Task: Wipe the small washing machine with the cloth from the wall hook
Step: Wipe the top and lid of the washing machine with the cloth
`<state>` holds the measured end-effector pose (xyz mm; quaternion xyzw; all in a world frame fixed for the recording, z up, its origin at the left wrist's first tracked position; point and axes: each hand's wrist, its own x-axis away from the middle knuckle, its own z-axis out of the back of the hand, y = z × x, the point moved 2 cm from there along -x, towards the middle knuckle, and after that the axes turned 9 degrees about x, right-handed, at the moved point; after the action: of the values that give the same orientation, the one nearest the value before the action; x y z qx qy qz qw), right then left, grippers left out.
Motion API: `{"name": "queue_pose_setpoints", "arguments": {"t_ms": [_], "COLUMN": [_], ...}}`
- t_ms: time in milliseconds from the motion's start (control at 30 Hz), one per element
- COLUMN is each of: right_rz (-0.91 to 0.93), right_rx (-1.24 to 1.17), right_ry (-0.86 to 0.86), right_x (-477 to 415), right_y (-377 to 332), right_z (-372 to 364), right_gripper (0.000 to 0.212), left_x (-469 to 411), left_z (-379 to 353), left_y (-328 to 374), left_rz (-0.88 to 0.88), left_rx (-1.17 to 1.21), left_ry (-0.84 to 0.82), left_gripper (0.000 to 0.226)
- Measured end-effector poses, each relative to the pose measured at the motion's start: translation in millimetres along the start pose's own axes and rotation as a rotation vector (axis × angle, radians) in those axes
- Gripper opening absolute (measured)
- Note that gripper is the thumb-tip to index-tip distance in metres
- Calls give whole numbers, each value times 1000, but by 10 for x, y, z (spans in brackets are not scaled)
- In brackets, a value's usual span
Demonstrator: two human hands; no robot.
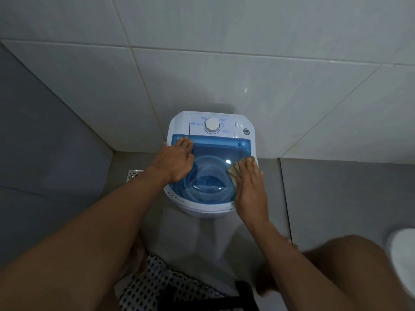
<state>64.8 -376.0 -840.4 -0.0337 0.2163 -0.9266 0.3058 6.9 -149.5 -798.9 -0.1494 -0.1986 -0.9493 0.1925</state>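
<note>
Machine, head view: small washing machine [203,212] on the floor in the tiled corner, blue lid [215,149] down.
Cloth: brown cloth [233,176] on the lid's right edge, pressed under the right hand [249,189], fingers straight.
Left hand: left hand [175,160] flat on the lid's left side, fingers relaxed, bracing.
Risk: heavy pressing could flex the thin lid or rock the light machine.
Hidden: most of the cloth, under the palm.
</note>
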Motion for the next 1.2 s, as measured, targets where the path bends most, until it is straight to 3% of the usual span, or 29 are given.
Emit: {"name": "queue_pose_setpoints", "arguments": {"t_ms": [133,267,633,1000,1100,1200], "right_rz": [91,251,426,822,805,676], "right_rx": [86,172,268,327,294,218], "right_ry": [-37,-74,-130,-133,-159,-169], "right_x": [142,369,462,501,492,515], "right_y": [-84,-308,-848,-541,-375,-232], "right_z": [-58,-174,-407,-376,-306,-217], "right_gripper": [73,69,54,46,52,66], "left_x": [0,-1,-19,9,12,14], "left_z": [-34,-30,-36,-2,-3,-3], "left_y": [6,30,12,36,43,40], "left_rz": [0,8,17,18,13,11], "left_rx": [6,13,-2,12,29,29], "left_ry": [8,0,-4,-3,-4,4], "left_gripper": [56,57,57,56,56,56]}}
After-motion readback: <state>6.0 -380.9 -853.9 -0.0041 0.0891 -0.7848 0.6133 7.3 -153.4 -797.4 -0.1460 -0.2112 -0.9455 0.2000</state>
